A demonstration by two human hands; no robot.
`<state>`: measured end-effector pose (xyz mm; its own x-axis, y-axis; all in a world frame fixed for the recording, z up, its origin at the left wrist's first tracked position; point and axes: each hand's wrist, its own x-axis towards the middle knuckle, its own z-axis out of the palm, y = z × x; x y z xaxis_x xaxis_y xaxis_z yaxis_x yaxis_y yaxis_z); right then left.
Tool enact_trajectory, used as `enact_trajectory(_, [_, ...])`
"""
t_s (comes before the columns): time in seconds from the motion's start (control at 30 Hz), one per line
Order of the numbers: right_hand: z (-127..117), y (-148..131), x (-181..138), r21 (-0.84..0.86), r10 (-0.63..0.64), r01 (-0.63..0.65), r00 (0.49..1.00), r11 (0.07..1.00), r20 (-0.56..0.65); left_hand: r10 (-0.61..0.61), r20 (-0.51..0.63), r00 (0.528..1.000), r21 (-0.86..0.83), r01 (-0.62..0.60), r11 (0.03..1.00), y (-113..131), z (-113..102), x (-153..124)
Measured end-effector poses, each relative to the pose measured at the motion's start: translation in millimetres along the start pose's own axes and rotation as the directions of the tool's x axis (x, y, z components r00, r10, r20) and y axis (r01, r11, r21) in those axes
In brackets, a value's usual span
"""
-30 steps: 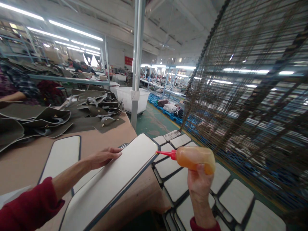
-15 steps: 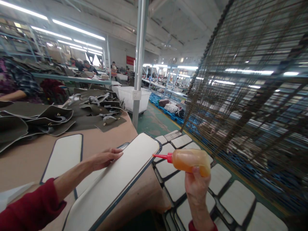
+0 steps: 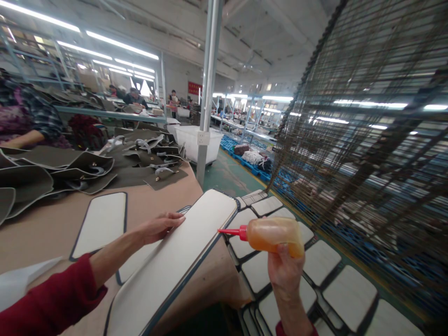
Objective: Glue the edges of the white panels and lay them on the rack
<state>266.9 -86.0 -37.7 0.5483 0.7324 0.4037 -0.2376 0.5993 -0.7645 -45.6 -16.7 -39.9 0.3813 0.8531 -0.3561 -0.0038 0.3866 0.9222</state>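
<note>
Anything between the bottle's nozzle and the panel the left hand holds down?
Nothing visible. The glue bottle aims its red nozzle at the dark edge of the white panel; the left hand presses the opposite side.

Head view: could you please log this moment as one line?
left hand: flat on white panel | right hand: grips squeeze bottle | red nozzle: near panel edge

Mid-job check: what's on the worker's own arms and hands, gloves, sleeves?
No gloves: the left hand and right hand are bare, with no ring or watch visible. The left sleeve is dark red and ends partway along the forearm. Only a sliver of the right sleeve, also red, shows at the bottom edge.
</note>
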Motion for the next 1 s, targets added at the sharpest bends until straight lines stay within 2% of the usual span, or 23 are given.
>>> enact_trajectory(0.2, [1.9,-1.0,-1.7,0.051,0.042,-0.040,0.999,0.998,-0.031,0.006,-0.018,1.000,-0.016,-0.006,1.000,1.0,2.5,-0.3])
enact_trajectory(0.37, [-0.1,-0.9,-4.9,0.019,0.021,-0.022,0.999,1.000,0.043,0.011,-0.049,0.999,-0.051,-0.014,0.999,5.2,6.3,-2.1])
enact_trajectory(0.5, [-0.8,-3.0,-8.2,-0.023,-0.001,0.004,0.993,1.000,0.114,0.015,-0.026,1.000,-0.068,-0.017,0.998,6.8,7.6,-2.0])
enact_trajectory(1.0, [9.7,-13.5,-14.7,0.067,0.029,-0.044,0.975,0.997,0.220,0.031,-0.023,0.999,-0.110,-0.033,0.993,21.4,9.6,5.6])
